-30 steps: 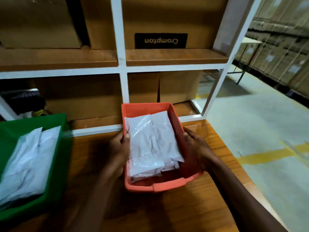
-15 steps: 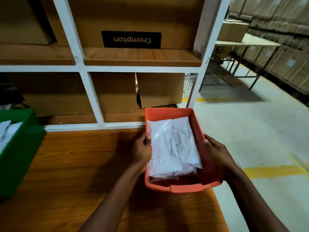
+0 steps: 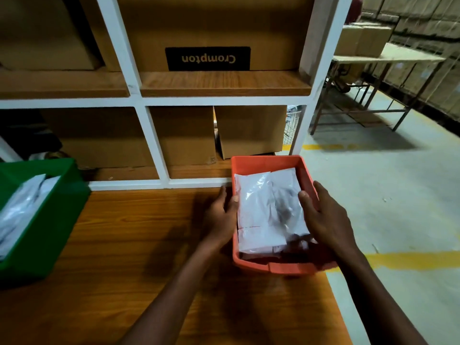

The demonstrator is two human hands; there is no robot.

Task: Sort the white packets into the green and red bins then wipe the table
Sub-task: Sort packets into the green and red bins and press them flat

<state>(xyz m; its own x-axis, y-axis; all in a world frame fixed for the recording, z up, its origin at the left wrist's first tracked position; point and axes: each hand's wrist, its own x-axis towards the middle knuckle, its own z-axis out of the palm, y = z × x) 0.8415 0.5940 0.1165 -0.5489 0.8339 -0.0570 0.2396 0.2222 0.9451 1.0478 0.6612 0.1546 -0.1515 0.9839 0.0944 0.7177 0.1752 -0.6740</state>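
Note:
A red bin (image 3: pixel 266 163) sits at the right end of the wooden table (image 3: pixel 129 240), partly over its right edge, filled with white packets (image 3: pixel 266 210). My left hand (image 3: pixel 221 215) grips the bin's left wall, thumb over the rim against the packets. My right hand (image 3: pixel 323 217) grips the right wall, thumb lying on the packets inside. A green bin (image 3: pixel 47 220) stands at the table's left edge with more white packets (image 3: pixel 20 207) in it.
A white-framed shelf unit (image 3: pixel 149 135) with cardboard boxes stands right behind the table, one box labelled Crompton (image 3: pixel 207 58). To the right lies concrete floor with yellow lines (image 3: pixel 413 260) and a metal-legged table (image 3: pixel 373 70) carrying boxes.
The red bin has slid to the right along the table with both hands on it. My right thumb has come over the rim onto the packets. The view has panned right.

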